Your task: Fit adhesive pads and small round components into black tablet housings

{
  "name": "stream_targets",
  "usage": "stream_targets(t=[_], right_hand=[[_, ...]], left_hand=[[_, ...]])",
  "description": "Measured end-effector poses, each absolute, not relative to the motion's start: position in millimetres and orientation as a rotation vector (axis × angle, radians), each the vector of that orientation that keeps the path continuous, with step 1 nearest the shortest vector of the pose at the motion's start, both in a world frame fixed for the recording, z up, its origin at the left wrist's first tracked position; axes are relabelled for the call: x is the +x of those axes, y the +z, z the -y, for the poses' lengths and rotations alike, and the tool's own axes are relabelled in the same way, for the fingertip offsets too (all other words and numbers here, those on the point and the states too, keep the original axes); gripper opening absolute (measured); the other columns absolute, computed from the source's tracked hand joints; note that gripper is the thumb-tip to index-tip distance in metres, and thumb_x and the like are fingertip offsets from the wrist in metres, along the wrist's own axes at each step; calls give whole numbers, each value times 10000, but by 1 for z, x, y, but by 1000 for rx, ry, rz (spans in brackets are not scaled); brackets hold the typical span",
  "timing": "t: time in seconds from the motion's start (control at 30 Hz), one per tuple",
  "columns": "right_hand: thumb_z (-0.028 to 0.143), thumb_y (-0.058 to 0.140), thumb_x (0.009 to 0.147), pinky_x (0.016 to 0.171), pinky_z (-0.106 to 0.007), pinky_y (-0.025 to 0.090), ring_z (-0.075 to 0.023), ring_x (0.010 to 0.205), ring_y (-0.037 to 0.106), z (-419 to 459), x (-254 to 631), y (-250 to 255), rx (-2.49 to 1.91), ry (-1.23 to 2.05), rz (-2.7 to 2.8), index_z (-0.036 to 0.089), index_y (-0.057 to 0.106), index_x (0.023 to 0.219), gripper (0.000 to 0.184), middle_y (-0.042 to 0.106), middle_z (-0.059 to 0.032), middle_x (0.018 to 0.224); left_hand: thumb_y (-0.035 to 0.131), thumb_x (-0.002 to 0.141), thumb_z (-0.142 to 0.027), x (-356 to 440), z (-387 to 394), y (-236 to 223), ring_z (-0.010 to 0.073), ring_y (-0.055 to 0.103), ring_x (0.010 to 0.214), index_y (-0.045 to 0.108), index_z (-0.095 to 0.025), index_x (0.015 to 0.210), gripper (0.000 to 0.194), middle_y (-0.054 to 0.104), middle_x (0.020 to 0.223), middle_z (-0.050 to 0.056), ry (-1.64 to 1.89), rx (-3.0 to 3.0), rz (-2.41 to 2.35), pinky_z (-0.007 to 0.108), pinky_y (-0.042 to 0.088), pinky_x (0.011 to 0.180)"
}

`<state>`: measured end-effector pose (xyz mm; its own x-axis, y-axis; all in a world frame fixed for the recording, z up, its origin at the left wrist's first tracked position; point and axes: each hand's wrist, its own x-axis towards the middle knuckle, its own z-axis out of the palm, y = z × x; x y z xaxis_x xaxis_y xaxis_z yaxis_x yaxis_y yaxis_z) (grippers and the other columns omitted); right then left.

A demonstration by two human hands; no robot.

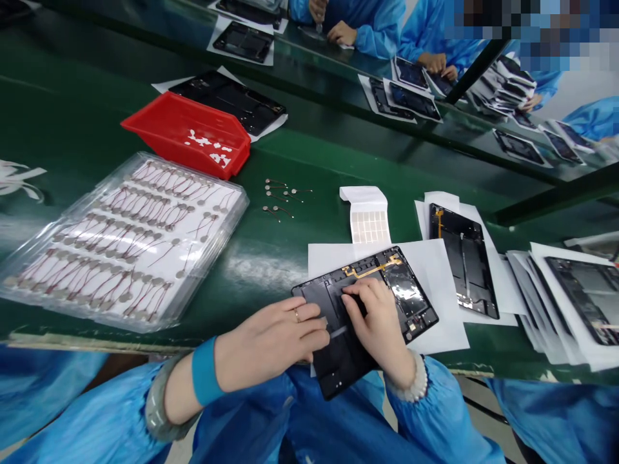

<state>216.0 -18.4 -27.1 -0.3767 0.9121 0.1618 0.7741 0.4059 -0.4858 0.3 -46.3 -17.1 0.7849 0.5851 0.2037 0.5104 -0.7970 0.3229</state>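
A black tablet rear housing (409,303) with a gold flex cable (372,269) lies tilted on a white paper sheet (438,290). My left hand (271,341), wearing a ring, rests its fingertips on the housing near a thin grey strip (337,332). My right hand (372,316) presses its fingers on the housing's middle, partly hiding a dark patch. To the left, a clear plastic tray (43,258) holds several rows of coin-shaped parts with thin red wires. Several loose ones (278,196) lie on the green bench.
A sheet of beige pads (370,225) lies above my hands. Another housing (464,258) and a stack of housings on paper (580,303) sit right. A red plastic bin (188,135) stands at back. Beyond a dark rail (556,193), blue-sleeved co-workers (372,26) work at another bench.
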Motion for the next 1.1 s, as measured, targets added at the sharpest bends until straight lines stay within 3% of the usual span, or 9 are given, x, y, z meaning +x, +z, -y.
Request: stream_targets(t=[0.17, 0.7, 0.9, 1.1], right_hand=[[253, 488, 928, 786, -365, 400, -203, 873, 522, 19, 218, -27, -1430, 455, 2310, 203, 602, 915, 125, 599, -56, 923], [266, 470, 933, 770, -360, 390, -207, 872, 532, 18, 219, -23, -1443, 473, 2324, 215, 619, 889, 164, 614, -56, 911], [255, 481, 933, 782, -359, 382, -209, 876, 523, 18, 219, -24, -1442, 491, 2307, 209, 606, 888, 140, 611, -50, 903], [254, 477, 933, 777, -355, 383, -205, 870, 522, 18, 219, -26, -1433, 481, 2303, 208, 611, 882, 150, 613, -51, 902]], left_hand=[[676, 832, -285, -2, 42, -17, 195, 514, 907, 496, -195, 858, 203, 636, 874, -3, 405, 2545, -860, 314, 360, 762], [621, 873, -290, -1, 48, -15, 187, 529, 974, 545, -209, 943, 131, 664, 1009, -12, 462, 2565, -916, 324, 333, 846], [584, 883, -435, -10, 47, -19, 221, 530, 966, 546, -177, 945, 268, 655, 1020, 29, 523, 2593, -1084, 354, 348, 837], [469, 960, -252, -8, 55, -21, 187, 517, 1015, 552, -192, 967, 103, 651, 1098, 10, 604, 2608, -974, 328, 338, 889]])
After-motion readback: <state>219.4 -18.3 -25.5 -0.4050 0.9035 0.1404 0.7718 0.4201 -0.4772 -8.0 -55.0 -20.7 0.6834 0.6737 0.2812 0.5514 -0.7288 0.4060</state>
